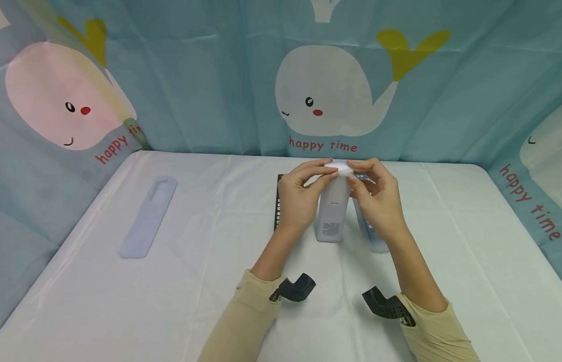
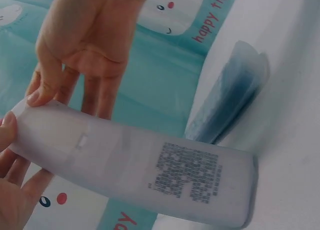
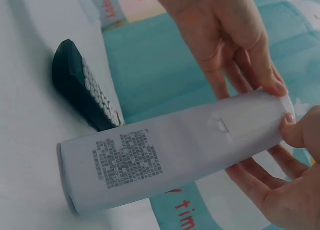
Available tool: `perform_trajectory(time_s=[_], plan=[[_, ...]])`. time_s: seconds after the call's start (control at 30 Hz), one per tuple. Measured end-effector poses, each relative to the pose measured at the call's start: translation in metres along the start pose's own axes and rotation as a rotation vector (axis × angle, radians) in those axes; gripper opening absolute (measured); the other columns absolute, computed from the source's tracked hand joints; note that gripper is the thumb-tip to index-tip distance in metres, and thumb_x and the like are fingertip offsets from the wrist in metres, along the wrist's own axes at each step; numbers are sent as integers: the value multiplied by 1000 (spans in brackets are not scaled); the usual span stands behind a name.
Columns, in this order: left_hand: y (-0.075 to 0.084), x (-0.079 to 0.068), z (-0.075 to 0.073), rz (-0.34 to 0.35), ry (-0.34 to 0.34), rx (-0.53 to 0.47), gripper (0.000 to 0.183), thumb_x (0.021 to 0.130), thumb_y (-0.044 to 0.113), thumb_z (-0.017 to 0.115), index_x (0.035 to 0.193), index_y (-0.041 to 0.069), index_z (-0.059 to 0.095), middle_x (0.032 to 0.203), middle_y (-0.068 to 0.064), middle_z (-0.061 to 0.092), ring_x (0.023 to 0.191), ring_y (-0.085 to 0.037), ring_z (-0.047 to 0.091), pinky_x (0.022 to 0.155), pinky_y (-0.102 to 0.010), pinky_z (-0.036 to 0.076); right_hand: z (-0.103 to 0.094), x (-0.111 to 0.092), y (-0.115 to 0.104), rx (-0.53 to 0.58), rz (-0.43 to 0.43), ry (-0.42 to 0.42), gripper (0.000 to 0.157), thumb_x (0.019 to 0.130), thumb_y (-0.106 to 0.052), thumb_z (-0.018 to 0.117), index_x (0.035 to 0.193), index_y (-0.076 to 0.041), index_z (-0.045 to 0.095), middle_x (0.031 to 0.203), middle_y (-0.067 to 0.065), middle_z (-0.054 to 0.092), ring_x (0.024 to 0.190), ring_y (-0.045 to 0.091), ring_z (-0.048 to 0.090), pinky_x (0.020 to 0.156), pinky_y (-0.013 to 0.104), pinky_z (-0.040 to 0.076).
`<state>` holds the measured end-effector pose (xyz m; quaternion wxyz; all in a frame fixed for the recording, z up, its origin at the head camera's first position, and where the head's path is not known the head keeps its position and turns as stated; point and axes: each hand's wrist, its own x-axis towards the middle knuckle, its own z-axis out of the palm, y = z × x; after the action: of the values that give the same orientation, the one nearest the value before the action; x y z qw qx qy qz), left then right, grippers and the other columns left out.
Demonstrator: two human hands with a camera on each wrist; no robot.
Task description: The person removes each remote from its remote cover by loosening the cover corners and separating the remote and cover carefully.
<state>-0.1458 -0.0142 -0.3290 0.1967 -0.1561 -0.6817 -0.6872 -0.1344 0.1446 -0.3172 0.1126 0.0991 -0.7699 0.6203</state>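
Observation:
A white remote control [image 1: 333,211] stands on end on the table, its back with a printed label towards me. My left hand [image 1: 300,193] pinches its top end from the left. On the other side, my right hand [image 1: 380,198] pinches the same end between thumb and fingers. Both wrist views show the back of the remote [image 2: 135,155] at full length, with fingertips along its edges and a greyish rim at its lower end. Whether a clear sleeve wraps the remote, I cannot tell.
A pale blue translucent cover [image 1: 147,221] lies at the left of the white table [image 1: 217,291]. Behind my left hand is a black remote with white buttons [image 3: 82,87]. Behind my right hand lies a bluish remote [image 1: 376,241]. A whale-print curtain [image 1: 217,100] hangs behind.

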Motion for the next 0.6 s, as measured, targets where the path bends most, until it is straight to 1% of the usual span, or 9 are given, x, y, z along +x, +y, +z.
perform_trajectory(time_s=[0.13, 0.2, 0.27, 0.43, 0.5, 0.6], plan=[[3, 1, -3, 3, -17, -4, 11, 92, -1, 79, 101, -7, 80, 117, -21, 75, 112, -28, 73, 89, -42, 64, 0, -1, -1, 32, 11, -17, 23, 106, 4, 56, 128, 10, 57, 133, 9, 59, 100, 12, 68, 83, 20, 61], [4, 1, -3, -1, -27, -9, 12, 92, -1, 79, 102, -8, 80, 116, -21, 75, 111, -29, 73, 89, -44, 64, 0, -1, -1, 40, 16, -20, 20, 106, 4, 57, 125, 10, 56, 133, 6, 60, 100, 11, 69, 83, 20, 60], [5, 1, -4, -9, -33, -6, 12, 92, -1, 79, 103, -7, 80, 115, -20, 75, 111, -28, 74, 90, -42, 63, -1, -1, -2, 50, 21, -25, 18, 105, 4, 58, 123, 9, 57, 133, 3, 62, 99, 11, 69, 83, 20, 60], [7, 3, -8, -29, -37, -2, 13, 94, 0, 78, 104, -7, 80, 114, -19, 77, 107, -29, 74, 91, -31, 62, -3, -1, -1, 75, 29, -42, 15, 105, 4, 58, 120, 4, 60, 132, 0, 62, 100, 11, 69, 84, 21, 60], [8, 3, -9, -39, -37, -3, 13, 95, 1, 77, 105, -7, 79, 113, -19, 78, 105, -29, 74, 90, -29, 61, -3, -1, -1, 83, 31, -52, 16, 105, 5, 58, 120, 3, 60, 132, -1, 62, 101, 12, 69, 84, 22, 61], [9, 4, -10, -73, -37, -14, 14, 96, 2, 77, 106, -7, 79, 111, -18, 78, 102, -25, 75, 86, -30, 63, -4, -1, -1, 90, 33, -64, 16, 105, 5, 58, 121, 2, 61, 133, 0, 60, 102, 12, 69, 85, 22, 61]])
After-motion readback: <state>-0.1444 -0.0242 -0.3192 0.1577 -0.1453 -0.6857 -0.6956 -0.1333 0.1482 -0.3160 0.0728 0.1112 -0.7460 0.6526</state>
